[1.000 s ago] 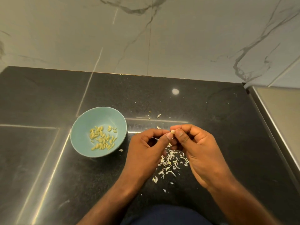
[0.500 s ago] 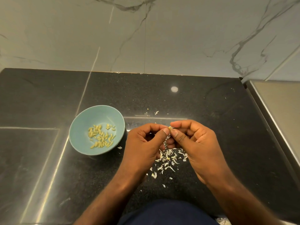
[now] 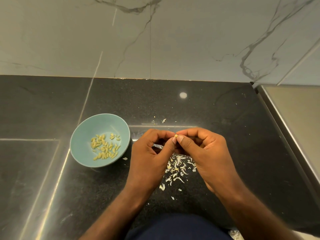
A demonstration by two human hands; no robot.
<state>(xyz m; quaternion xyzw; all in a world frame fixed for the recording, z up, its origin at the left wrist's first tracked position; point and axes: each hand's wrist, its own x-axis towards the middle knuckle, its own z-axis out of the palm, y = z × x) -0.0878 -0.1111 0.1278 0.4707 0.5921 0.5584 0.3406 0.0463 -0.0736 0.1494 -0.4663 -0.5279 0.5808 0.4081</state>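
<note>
My left hand [image 3: 149, 158] and my right hand [image 3: 206, 153] meet fingertip to fingertip above the black counter. Together they pinch a small pale seed [image 3: 176, 135] between thumbs and forefingers; most of it is hidden by the fingers. Left of my hands a light blue bowl [image 3: 81, 141] holds several peeled yellowish seeds [image 3: 104, 147]. Under and between my hands lies a scatter of white husk flakes [image 3: 178, 168].
The black speckled counter [image 3: 225, 127] runs back to a marble-patterned wall [image 3: 173, 40]. A steel edge and a lower pale surface [image 3: 294, 122] lie at the right. A few husk bits [image 3: 163, 120] sit beyond my hands. Dark blue clothing [image 3: 176, 227] shows at the bottom.
My hands have stayed together on the seed, with only small finger shifts; the seed now shows a little more at the fingertips. The camera has shifted slightly. The bowl has not moved.
</note>
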